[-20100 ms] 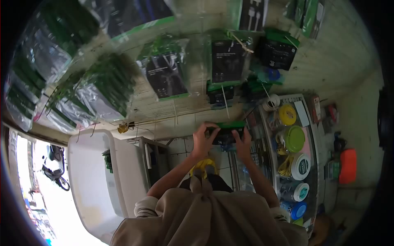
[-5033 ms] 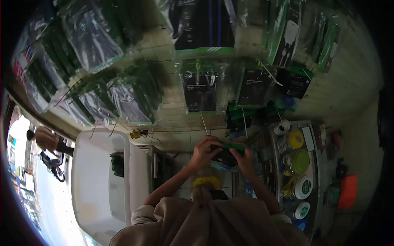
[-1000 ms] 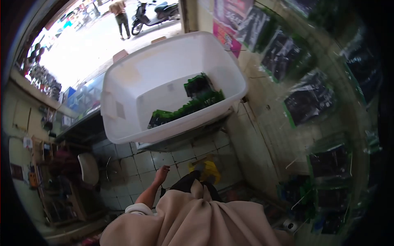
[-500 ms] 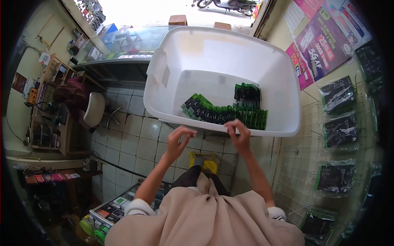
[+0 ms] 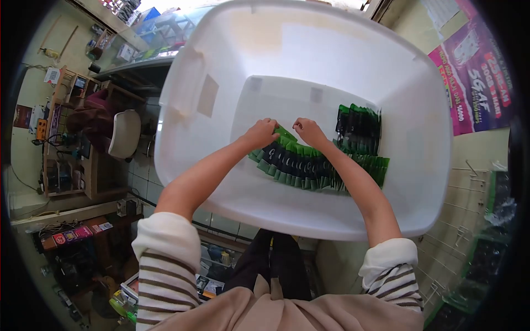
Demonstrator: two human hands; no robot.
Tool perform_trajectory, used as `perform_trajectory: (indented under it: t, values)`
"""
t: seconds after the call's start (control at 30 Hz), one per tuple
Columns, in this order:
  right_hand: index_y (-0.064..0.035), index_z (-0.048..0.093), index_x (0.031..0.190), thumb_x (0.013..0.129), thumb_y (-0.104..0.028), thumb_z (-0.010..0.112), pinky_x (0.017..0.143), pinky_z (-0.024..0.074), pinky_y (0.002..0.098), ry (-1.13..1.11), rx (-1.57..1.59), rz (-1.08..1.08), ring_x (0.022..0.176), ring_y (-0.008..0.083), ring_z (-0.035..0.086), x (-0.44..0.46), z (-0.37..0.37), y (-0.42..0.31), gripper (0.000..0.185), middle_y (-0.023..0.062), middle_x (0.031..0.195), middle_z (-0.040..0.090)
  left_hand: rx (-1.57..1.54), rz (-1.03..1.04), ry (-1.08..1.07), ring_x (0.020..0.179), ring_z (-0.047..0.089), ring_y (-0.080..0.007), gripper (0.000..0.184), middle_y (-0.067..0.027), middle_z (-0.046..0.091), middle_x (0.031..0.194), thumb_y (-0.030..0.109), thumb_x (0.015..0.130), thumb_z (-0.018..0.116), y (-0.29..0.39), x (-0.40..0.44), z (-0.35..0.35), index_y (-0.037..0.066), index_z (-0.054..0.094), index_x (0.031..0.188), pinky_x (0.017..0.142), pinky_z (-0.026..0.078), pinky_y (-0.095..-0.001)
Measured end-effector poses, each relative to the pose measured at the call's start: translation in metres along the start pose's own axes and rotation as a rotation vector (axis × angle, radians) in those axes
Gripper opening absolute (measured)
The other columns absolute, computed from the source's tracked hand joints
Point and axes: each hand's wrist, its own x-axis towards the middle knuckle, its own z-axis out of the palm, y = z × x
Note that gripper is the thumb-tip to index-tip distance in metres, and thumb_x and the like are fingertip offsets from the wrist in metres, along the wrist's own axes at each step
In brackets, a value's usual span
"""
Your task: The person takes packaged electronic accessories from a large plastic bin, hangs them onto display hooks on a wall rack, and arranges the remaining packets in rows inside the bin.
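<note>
Both of my hands reach down inside a large white plastic tub (image 5: 221, 165). My left hand (image 5: 263, 134) is closed on the top edge of a green-topped packet at the left end of a curved row of packets (image 5: 301, 163). Just right of it, my right hand (image 5: 310, 132) hovers above the same row with its fingers curled; whether it holds anything is too small to tell. The row's packets are black and green and overlap each other. A second stack of packets (image 5: 359, 127) stands at the tub's right side.
A seated person in dark red (image 5: 96, 118) is at a wooden desk on the left, by a white chair (image 5: 125, 134). Beyond the tub is a glass counter (image 5: 165, 38). A purple poster (image 5: 475, 71) and a wire rack (image 5: 455, 237) with hanging packets line the right wall.
The view has turned from the wall display to the tub and come closer. The packet held earlier is gone from view. My hands have moved from the tub's near edge down into it.
</note>
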Motion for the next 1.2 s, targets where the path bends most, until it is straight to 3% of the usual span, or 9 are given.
perform_trajectory:
  t: [0.03,0.17,0.27,0.37,0.5,0.8,0.93,1.03,1.2]
  values:
    - [-0.0027,0.059,0.093,0.081,-0.02,0.054,0.079,0.0447,0.0389,-0.06,-0.121,0.03,0.087,0.0303,0.057,0.006,0.011,0.015,0.022,0.0172,0.093,0.059,0.145,-0.08,-0.108,0.102,0.048,-0.0341,0.042,-0.0173,0.05,0.106,0.021,0.077,0.059,-0.006,0.008,0.015,0.002,0.047,0.112,0.087,0.039,-0.0438]
    - [-0.0006,0.046,0.117,0.079,-0.019,0.056,0.089,0.041,0.0411,-0.151,-0.278,-0.008,0.098,0.0376,0.051,0.022,0.064,0.059,0.043,0.0198,0.11,0.051,0.286,-0.092,-0.167,0.105,0.044,-0.0355,0.044,-0.0179,0.046,0.112,0.022,0.075,0.061,-0.045,0.043,0.08,0.003,0.046,0.112,0.089,0.038,-0.0439]
    - [0.0003,0.05,0.109,0.077,-0.012,0.057,0.085,0.0424,0.0422,-0.079,-0.113,-0.007,0.094,0.0382,0.052,0.033,0.091,0.071,0.035,0.02,0.106,0.052,0.479,0.062,-0.061,0.104,0.044,-0.034,0.043,-0.017,0.049,0.107,0.02,0.073,0.063,-0.067,0.061,0.114,0.003,0.046,0.109,0.088,0.039,-0.0427]
    - [-0.0001,0.05,0.097,0.074,-0.007,0.058,0.081,0.0433,0.043,-0.013,-0.09,0.088,0.092,0.0375,0.052,0.032,0.088,0.062,0.025,0.02,0.098,0.054,0.27,-0.081,0.108,0.098,0.048,-0.0327,0.033,-0.0147,0.054,0.097,0.016,0.074,0.062,-0.039,0.062,0.093,0.003,0.047,0.1,0.082,0.042,-0.0406]
    - [-0.0005,0.049,0.086,0.073,-0.005,0.058,0.077,0.0434,0.0437,-0.068,-0.062,0.017,0.088,0.0368,0.053,0.027,0.07,0.052,0.016,0.0192,0.089,0.055,0.051,-0.127,-0.023,0.092,0.05,-0.0324,0.025,-0.0155,0.054,0.093,0.013,0.076,0.059,-0.04,0.062,0.08,0.003,0.047,0.095,0.079,0.042,-0.0406]
    - [0.0013,0.048,0.083,0.075,-0.004,0.058,0.068,0.0437,0.0398,0.137,-0.008,-0.163,0.079,0.0345,0.057,-0.006,-0.036,-0.04,0.013,0.0181,0.081,0.058,-0.11,0.124,0.137,0.08,0.054,-0.0312,0.014,-0.016,0.053,0.089,0.007,0.079,0.056,0.043,0.017,-0.048,0.001,0.048,0.089,0.072,0.043,-0.0395]
    - [0.0008,0.051,0.084,0.077,-0.008,0.06,0.067,0.0454,0.0343,0.366,0.056,-0.362,0.075,0.0276,0.059,-0.054,-0.122,-0.107,0.014,0.0136,0.077,0.059,-0.29,0.274,0.326,0.073,0.056,-0.0223,0.012,-0.0128,0.052,0.087,0.004,0.082,0.054,0.113,-0.021,-0.117,-0.001,0.047,0.09,0.065,0.047,-0.0321]
    - [-0.0025,0.055,0.087,0.079,-0.012,0.061,0.063,0.0455,0.0286,0.534,0.183,-0.247,0.067,0.0161,0.056,-0.118,-0.184,-0.165,0.014,0.0091,0.078,0.062,-0.65,0.36,0.448,0.081,0.055,-0.0125,0.009,-0.0063,0.05,0.087,0.006,0.087,0.05,0.169,-0.059,-0.155,-0.001,0.044,0.09,0.067,0.048,-0.026]
    - [-0.0022,0.055,0.087,0.079,-0.01,0.061,0.058,0.0445,0.0248,0.875,0.171,-0.234,0.063,0.01,0.055,-0.229,-0.215,-0.208,0.013,0.0049,0.077,0.062,-0.913,0.566,0.381,0.077,0.052,-0.0093,0.009,-0.0043,0.049,0.082,0.005,0.088,0.048,0.244,-0.105,-0.161,0.0,0.042,0.094,0.069,0.045,-0.023]
